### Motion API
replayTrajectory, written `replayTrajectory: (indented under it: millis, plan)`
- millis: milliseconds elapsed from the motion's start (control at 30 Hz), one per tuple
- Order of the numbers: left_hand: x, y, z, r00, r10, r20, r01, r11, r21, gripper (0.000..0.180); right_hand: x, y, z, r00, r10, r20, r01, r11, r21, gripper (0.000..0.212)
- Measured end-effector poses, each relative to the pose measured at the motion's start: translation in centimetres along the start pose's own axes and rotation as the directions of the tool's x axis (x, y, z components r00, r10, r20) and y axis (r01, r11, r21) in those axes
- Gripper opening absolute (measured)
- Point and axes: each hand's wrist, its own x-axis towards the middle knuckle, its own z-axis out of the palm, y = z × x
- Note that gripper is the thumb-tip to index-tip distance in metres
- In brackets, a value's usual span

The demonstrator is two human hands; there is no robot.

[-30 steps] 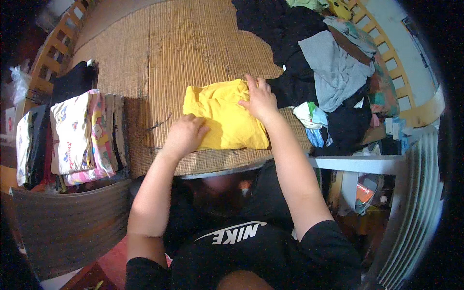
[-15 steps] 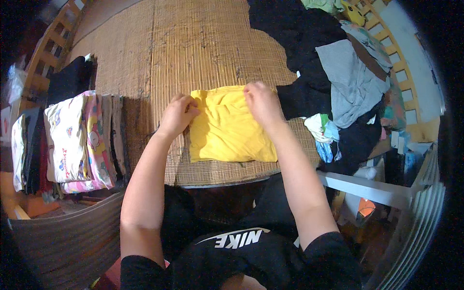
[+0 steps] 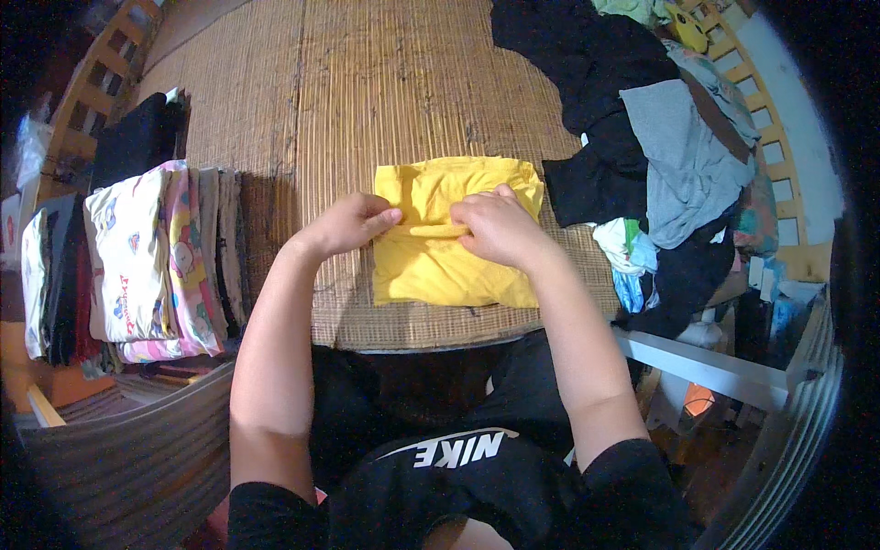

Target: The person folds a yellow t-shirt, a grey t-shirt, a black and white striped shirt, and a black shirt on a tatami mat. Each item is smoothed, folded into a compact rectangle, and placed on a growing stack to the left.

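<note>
A yellow folded garment (image 3: 449, 270) lies as a rough square on the woven mat in front of me, wrinkled, with a raised ridge running across its middle. My left hand (image 3: 353, 225) is closed at the left end of that ridge, thumb and fingers pinching the cloth. On the right part of the ridge, my right hand (image 3: 500, 225) grips the same fabric, its fingertips partly hidden under the knuckles. What kind of garment it is does not show.
Stacks of folded clothes (image 3: 128, 261) stand at the left, with a folded black garment (image 3: 133, 137) behind. To the right lie a black clothes heap (image 3: 587, 64), a grey garment (image 3: 683, 160) and a small white-and-blue cloth (image 3: 625, 257). Slatted wooden rails (image 3: 765, 119) border the woven mat (image 3: 367, 82).
Both hands have come from the garment's far edge toward me, down to its middle. A ridge of gathered cloth now stands between them. The whole view has shifted slightly.
</note>
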Motion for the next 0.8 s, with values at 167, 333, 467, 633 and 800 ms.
replayTrajectory:
  millis: [167, 333, 467, 633, 800]
  plan:
    - [0.2, -0.7, 0.2, 0.999, 0.003, 0.038, -0.007, 0.993, 0.119, 0.036, -1.2, -0.1, 0.5, 0.999, -0.051, -0.019, 0.05, 0.997, -0.063, 0.014]
    - [-0.3, 1.3, 0.0, 0.993, -0.12, -0.02, 0.121, 0.991, 0.063, 0.031, -0.3, 0.2, 0.0, 0.985, 0.135, 0.103, -0.13, 0.99, -0.058, 0.02]
    - [0.3, -0.2, 0.6, 0.985, 0.056, -0.165, -0.026, 0.984, 0.177, 0.023, -0.3, 0.7, -0.1, 0.976, 0.192, 0.107, -0.195, 0.98, 0.027, 0.03]
    - [0.5, -0.1, 0.9, 0.997, 0.066, 0.027, -0.071, 0.949, 0.308, 0.028, -0.9, 0.9, -0.1, 0.996, 0.087, 0.0, -0.087, 0.995, -0.046, 0.037]
    - [0.2, 0.2, 1.5, 0.986, 0.168, 0.0, -0.159, 0.936, 0.314, 0.035, -0.1, 0.4, -0.4, 0.989, 0.116, 0.088, -0.125, 0.987, 0.101, 0.026]
